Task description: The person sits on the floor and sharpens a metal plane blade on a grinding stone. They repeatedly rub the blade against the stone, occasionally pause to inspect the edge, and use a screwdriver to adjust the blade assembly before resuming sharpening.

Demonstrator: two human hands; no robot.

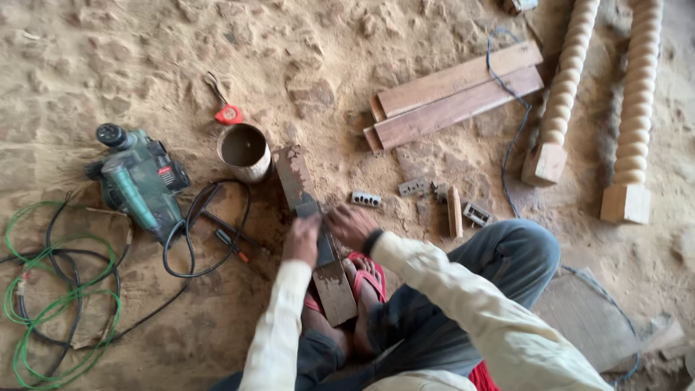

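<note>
Head view. I look down at a plank (313, 232), long, narrow, grey-brown and stained, lying on the sandy floor (145, 58); its near end sits between my feet in red sandals (368, 279), its far end reaches toward a tin cup (244, 151). A dark flat block (322, 239) lies on the plank's middle. My left hand (301, 239) is curled down over the plank's left edge, fingers closed onto the plank and block. My right hand (352, 226) presses from the right, fingers bent and touching the block's upper end; I cannot tell whether it grips or only presses.

Surroundings: a green power planer (137, 181) lies left of the cup, its black cord (195, 239) looping beside a green cable (43, 304). A red tape measure (229, 114) lies just above the cup. Two boards (452, 94) lie stacked upper right; two turned posts (637, 108) stand out beyond them. Small grey blocks (366, 199) lie scattered near my right hand.
</note>
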